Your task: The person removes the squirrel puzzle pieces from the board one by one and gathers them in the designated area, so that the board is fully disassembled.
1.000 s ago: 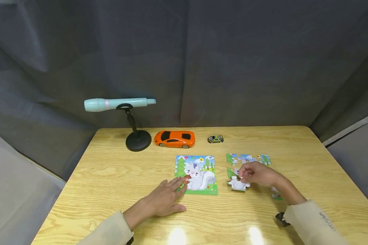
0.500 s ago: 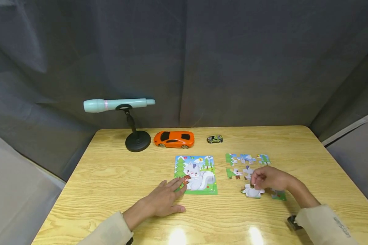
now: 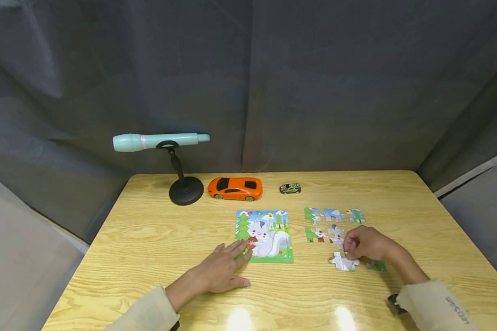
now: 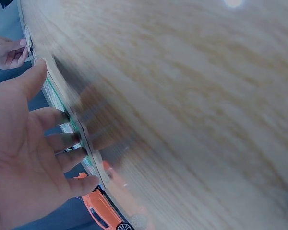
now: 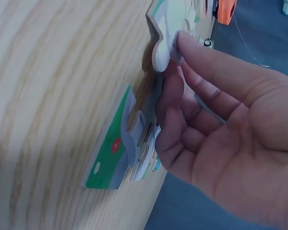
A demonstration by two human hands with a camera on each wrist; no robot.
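My right hand [image 3: 366, 243] pinches a white jigsaw piece [image 3: 344, 262] between thumb and fingers; in the right wrist view the piece [image 5: 169, 28] is tilted, its edge close over the wood. A green corner piece [image 3: 376, 265] lies just right of it, partly behind the hand. Above are loose pieces in rows: a top row with a tree piece [image 3: 312, 215], and below it a face piece [image 3: 336, 233]. My left hand [image 3: 222, 271] lies with fingers extended, fingertips on the left edge of a squirrel picture board [image 3: 271, 243]. In the left wrist view the left hand's [image 4: 33, 153] fingers are spread along that board.
An orange toy car [image 3: 235, 189] and a small patterned toy car [image 3: 290, 188] stand behind the board. At the back left, a light blue microphone [image 3: 161, 141] rests on a black stand [image 3: 186, 191]. A dark curtain [image 3: 331, 87] hangs behind the wooden table [image 3: 161, 239].
My right hand has moved right and slightly toward me with the white piece, now beside the green corner piece. The face pieces it covered are uncovered. My left hand has stayed put.
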